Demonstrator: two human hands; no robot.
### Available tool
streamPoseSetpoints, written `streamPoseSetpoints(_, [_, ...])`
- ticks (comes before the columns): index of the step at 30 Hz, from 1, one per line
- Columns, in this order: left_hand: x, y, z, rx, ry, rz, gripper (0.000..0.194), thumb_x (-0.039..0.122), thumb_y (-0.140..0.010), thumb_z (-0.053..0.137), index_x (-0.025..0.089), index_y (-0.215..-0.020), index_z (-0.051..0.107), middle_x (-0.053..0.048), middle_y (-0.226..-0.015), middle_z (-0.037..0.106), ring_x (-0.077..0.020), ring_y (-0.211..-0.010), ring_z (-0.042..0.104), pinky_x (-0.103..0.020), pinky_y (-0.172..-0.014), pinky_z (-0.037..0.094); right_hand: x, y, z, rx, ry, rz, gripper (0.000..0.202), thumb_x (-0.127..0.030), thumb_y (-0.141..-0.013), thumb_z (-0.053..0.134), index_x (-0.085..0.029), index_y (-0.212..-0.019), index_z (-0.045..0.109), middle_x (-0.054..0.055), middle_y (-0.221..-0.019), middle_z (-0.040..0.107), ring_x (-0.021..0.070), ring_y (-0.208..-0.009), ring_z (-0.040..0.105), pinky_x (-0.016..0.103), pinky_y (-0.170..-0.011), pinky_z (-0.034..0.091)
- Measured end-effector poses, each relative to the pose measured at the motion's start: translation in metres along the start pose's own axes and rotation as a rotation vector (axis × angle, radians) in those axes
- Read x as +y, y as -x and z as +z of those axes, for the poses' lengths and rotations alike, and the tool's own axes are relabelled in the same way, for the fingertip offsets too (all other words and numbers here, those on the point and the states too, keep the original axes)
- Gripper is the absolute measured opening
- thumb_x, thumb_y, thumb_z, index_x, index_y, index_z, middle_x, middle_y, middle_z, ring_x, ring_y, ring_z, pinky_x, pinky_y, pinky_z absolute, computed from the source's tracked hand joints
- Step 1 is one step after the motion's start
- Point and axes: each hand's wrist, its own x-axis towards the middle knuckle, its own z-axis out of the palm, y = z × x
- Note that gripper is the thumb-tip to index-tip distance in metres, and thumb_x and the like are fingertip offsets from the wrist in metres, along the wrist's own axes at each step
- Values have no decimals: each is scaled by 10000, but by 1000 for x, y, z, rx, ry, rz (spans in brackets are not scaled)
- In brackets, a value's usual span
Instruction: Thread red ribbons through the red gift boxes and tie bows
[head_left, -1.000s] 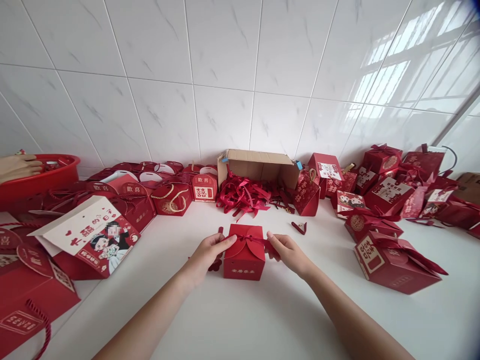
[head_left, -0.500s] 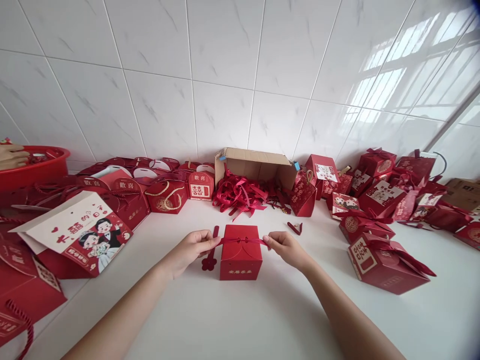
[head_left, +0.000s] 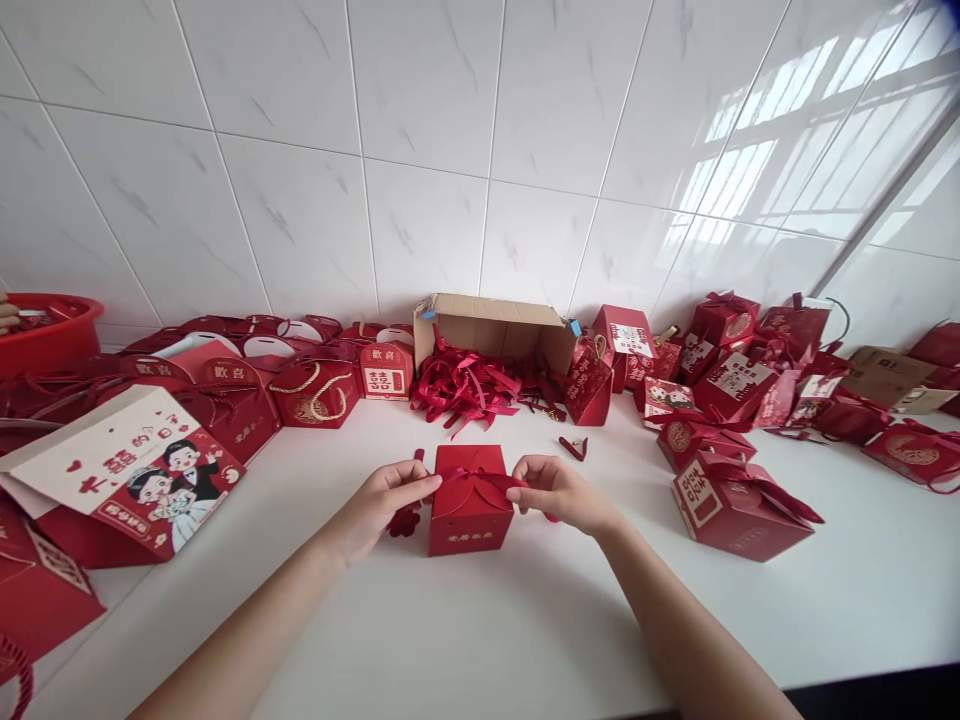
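A small red box (head_left: 469,520) with gold characters on its front stands upright on the white table. Across its top runs a dark red ribbon (head_left: 477,474), tied at the middle. At the box's left side my left hand (head_left: 390,497) pinches one side of the ribbon. My right hand (head_left: 555,490) pinches the other side by the right edge. Partly behind my left fingers lies a red flower-shaped tag (head_left: 405,520).
An open cardboard box (head_left: 499,310) spilling red ribbons (head_left: 465,388) stands by the tiled wall. Red gift boxes crowd the left and the right (head_left: 739,510). A person's hand (head_left: 7,314) is over a red basin (head_left: 49,345) at far left.
The view has turned slightly right, so things appear further left. Both hands still hold the ribbon; my right hand has come closer to the box and its fingers have curled more.
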Motion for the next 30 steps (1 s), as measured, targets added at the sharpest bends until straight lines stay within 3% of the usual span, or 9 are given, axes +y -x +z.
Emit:
streamPoseSetpoints(5, [1,2,2,-45,-48,27,376,389,-766,652,187,-619,371,54,-595,400,-84,-526,337,-232,-509,246,5,0,-1,386,493,-324,197,-323,-835,609,-194,-716,519,1,-685,549,114,-599,462,258,-560,404])
streamPoseSetpoints(9, [2,4,5,-51,-119,36,372,376,-770,637,185,-610,361,60,-586,353,-84,-537,301,-231,-517,232,5,2,1,489,714,-572,62,-167,-859,537,-205,-811,545,22,-762,559,125,-644,508,254,-571,430])
streamPoseSetpoints(11, [3,6,6,-27,-228,70,333,382,-788,612,190,-641,384,60,-602,351,-88,-539,308,-232,-516,249,4,3,2,530,783,-690,118,-103,-852,503,-209,-878,548,36,-807,571,133,-689,542,251,-588,449])
streamPoseSetpoints(13, [7,8,9,63,-357,176,231,361,-798,593,202,-731,440,43,-690,424,-107,-602,398,-244,-571,335,3,3,4,575,804,-761,177,-62,-835,489,-209,-920,540,42,-826,572,133,-698,553,246,-588,458])
streamPoseSetpoints(16, [16,11,19,222,-530,418,143,311,-812,564,225,-896,485,-7,-945,522,-167,-886,517,-318,-832,412,3,1,9,641,808,-822,196,-44,-835,479,-208,-933,524,42,-813,567,132,-694,561,240,-585,467])
streamPoseSetpoints(20, [28,8,50,216,-810,674,235,241,-802,560,227,-1018,469,-43,-1049,545,-210,-1032,520,-370,-927,410,2,0,19,713,815,-853,169,-50,-844,471,-214,-882,486,27,-771,564,129,-659,562,240,-572,452])
streamPoseSetpoints(24, [30,-8,79,315,-1064,899,408,123,-755,545,202,-1138,431,-87,-1126,556,-256,-1119,498,-436,-965,390,1,2,26,700,762,-703,119,-111,-859,462,-219,-908,449,25,-804,613,120,-594,555,245,-535,411])
streamPoseSetpoints(28, [27,-18,87,527,-1091,993,375,80,-742,528,181,-1090,430,-98,-1088,575,-258,-1064,524,-433,-919,414,-5,6,29,532,523,-559,211,-165,-849,468,-224,-1045,416,21,-848,632,154,-731,596,286,-656,434])
streamPoseSetpoints(30, [27,-18,84,557,-1087,986,373,77,-741,527,182,-1084,425,-96,-1086,576,-255,-1050,531,-422,-893,426,-13,8,28,420,326,-464,318,-229,-845,520,-230,-1138,396,13,-863,639,166,-810,600,309,-732,436])
